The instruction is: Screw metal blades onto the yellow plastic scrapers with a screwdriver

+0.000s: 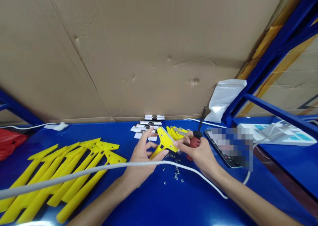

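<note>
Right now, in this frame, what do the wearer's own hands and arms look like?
The left hand and right hand are ungloved. The left forearm and right forearm are bare as far as they show, with no sleeve, watch or bracelet. No ring or marking can be made out. A pale cable crosses the view near the left wrist, but doesn't appear to be worn.

Phone screen (225, 145) unreadable under blocky blur

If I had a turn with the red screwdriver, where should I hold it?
Best by its thick red handle, probably coming from the near right, like the right hand holding it. That part looks chunky and roundish, while the dark shaft is thin and points up.
</note>
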